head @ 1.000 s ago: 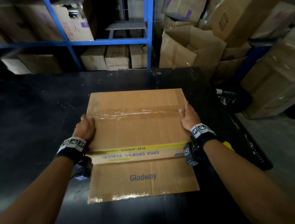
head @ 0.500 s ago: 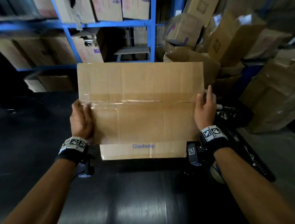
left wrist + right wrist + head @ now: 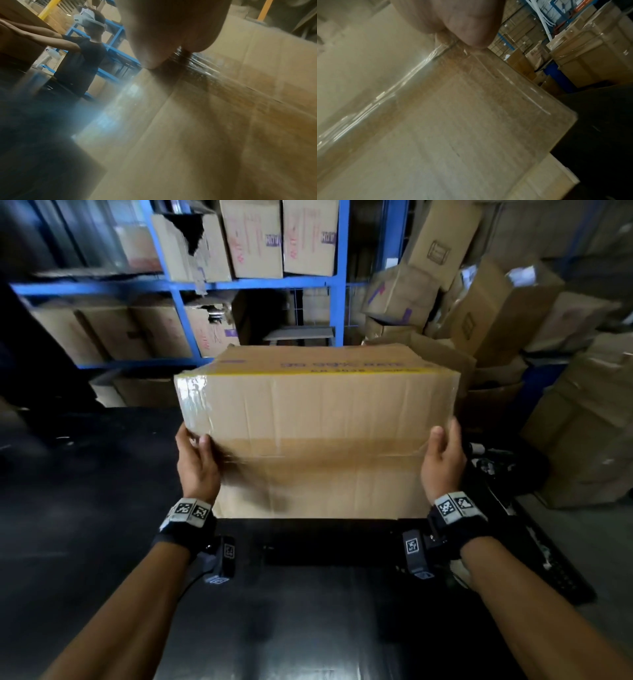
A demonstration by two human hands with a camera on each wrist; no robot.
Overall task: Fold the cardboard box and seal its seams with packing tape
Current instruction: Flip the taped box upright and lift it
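Note:
A brown cardboard box (image 3: 318,419) stands opened into a box shape on the black table (image 3: 308,611), tipped so its taped face looks toward me. Clear packing tape (image 3: 308,448) runs across that face along the middle seam and wraps the left corner. My left hand (image 3: 197,463) grips the box's left edge, thumb on the near face. At the right edge my right hand (image 3: 442,460) grips in the same way. In the left wrist view the thumb (image 3: 171,33) presses on the taped seam of the box (image 3: 214,135). The right wrist view shows the thumb (image 3: 462,23) on the tape (image 3: 385,94).
Blue shelving (image 3: 253,285) with several cartons stands behind the table. More cartons (image 3: 513,320) are piled at the right. A dark object (image 3: 496,463) lies at the table's right edge. Another person (image 3: 82,54) stands to the left in the left wrist view.
The box lay flat on the table a second ago. Both hands lifted it upright, and it has now opened into a three-dimensional box tipped away from me.

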